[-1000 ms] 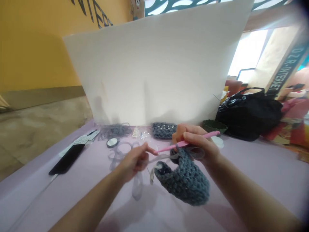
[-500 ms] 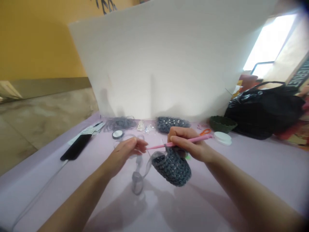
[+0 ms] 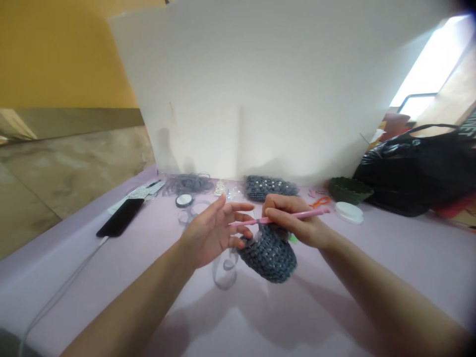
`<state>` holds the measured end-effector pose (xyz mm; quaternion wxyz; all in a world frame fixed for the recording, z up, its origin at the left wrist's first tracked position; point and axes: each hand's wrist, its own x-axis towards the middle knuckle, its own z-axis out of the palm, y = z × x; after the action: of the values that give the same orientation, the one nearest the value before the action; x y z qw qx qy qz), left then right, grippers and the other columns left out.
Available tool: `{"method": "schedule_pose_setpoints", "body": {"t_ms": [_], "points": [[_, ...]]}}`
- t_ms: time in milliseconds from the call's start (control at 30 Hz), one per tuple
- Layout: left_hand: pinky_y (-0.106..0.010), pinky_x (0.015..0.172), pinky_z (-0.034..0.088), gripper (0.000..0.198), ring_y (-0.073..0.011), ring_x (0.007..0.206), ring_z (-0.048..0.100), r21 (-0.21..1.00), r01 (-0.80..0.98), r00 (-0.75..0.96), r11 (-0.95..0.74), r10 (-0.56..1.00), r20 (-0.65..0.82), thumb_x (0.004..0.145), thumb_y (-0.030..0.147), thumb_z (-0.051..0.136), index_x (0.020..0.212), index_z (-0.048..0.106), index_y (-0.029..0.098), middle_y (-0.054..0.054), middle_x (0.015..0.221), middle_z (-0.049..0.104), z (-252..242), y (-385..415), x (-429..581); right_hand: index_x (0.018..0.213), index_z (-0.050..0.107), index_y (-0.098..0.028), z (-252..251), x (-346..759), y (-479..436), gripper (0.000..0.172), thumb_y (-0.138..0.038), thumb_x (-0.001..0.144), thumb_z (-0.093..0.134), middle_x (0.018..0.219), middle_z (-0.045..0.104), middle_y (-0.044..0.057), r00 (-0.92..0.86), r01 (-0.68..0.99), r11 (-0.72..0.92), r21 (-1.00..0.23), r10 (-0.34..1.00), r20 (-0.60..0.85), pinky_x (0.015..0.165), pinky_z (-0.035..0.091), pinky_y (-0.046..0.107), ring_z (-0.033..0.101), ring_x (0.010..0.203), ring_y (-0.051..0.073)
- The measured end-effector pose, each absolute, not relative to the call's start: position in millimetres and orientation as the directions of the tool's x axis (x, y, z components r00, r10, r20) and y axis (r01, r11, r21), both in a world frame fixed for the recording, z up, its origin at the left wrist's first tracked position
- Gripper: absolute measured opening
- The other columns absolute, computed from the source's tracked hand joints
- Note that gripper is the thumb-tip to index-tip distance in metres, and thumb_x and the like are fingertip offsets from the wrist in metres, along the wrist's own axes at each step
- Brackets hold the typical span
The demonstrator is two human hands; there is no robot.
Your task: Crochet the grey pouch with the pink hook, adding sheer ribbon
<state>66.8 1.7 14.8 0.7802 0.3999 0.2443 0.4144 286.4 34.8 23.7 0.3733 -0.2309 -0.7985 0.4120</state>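
Note:
My right hand [image 3: 293, 218] is closed around a pink crochet hook [image 3: 310, 213], its tip pointing left. A loop of grey ribbon sits on the hook's shaft, joined to a dark grey crocheted pouch [image 3: 273, 258] that hangs below the right hand. My left hand [image 3: 221, 225] is open, palm turned up and fingers spread, beside the hook's tip and the pouch's upper left edge. Sheer grey ribbon [image 3: 225, 285] trails in curls below the left fingers. Whether those fingers touch the ribbon or the hook, I cannot tell.
A phone [image 3: 121, 218] with a cable lies left. Behind my hands are a grey ribbon heap [image 3: 191, 183], a small round container [image 3: 184, 201] and a beaded crocheted piece [image 3: 269, 187]. Orange scissors [image 3: 320, 202], white discs [image 3: 348, 211], a green bowl [image 3: 349, 190] and a black bag [image 3: 416, 173] stand right.
My left hand has moved right to the hook's tip and pouch edge, its fingers spreading apart. The right hand still holds the hook and pouch. The view has shifted slightly.

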Motion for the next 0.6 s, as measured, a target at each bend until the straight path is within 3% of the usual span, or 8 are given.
{"method": "schedule_pose_setpoints", "body": {"t_ms": [133, 200, 400, 600], "points": [[-0.030, 0.075, 0.053, 0.049, -0.0200, 0.091, 0.061, 0.871, -0.462, 0.412, 0.166, 0.910, 0.045, 0.094, 0.053, 0.044, 0.111, 0.068, 0.013, -0.012, 0.102, 0.061, 9, 4, 64, 0.069, 0.049, -0.017, 23, 286, 35, 0.034, -0.039, 0.095, 0.053, 0.060, 0.042, -0.005, -0.602, 0.055, 0.541, -0.839, 0.689, 0.405, 0.041, 0.030, 0.020, 0.040, 0.047, 0.006], [-0.033, 0.079, 0.053, 0.048, -0.0219, 0.095, 0.060, 0.891, -0.435, 0.433, 0.128, 0.898, 0.082, 0.094, 0.053, 0.045, 0.112, 0.067, 0.015, -0.012, 0.105, 0.060, 9, 5, 67, 0.069, 0.049, -0.018, 22, 285, 35, 0.034, -0.040, 0.095, 0.053, 0.060, 0.042, -0.005, -0.608, 0.051, 0.538, -0.841, 0.685, 0.401, 0.041, 0.030, 0.020, 0.040, 0.047, 0.007], [-0.023, 0.063, 0.048, 0.052, -0.0142, 0.081, 0.056, 0.931, -0.311, 0.576, 0.192, 0.817, 0.024, 0.090, 0.062, 0.047, 0.117, 0.066, 0.021, -0.009, 0.109, 0.055, 17, 4, 78, 0.067, 0.049, -0.017, 23, 282, 33, 0.036, -0.041, 0.094, 0.054, 0.058, 0.041, -0.005, -0.625, 0.048, 0.538, -0.842, 0.674, 0.395, 0.041, 0.027, 0.020, 0.038, 0.047, 0.007], [-0.022, 0.050, 0.047, 0.058, -0.0191, 0.081, 0.063, 0.902, -0.360, 0.513, 0.240, 0.858, -0.023, 0.091, 0.063, 0.040, 0.119, 0.064, 0.018, -0.014, 0.113, 0.056, 13, -3, 62, 0.068, 0.049, -0.018, 21, 284, 34, 0.034, -0.039, 0.094, 0.054, 0.058, 0.041, -0.005, -0.599, 0.023, 0.531, -0.847, 0.685, 0.414, 0.039, 0.028, 0.019, 0.038, 0.046, 0.006]]}}
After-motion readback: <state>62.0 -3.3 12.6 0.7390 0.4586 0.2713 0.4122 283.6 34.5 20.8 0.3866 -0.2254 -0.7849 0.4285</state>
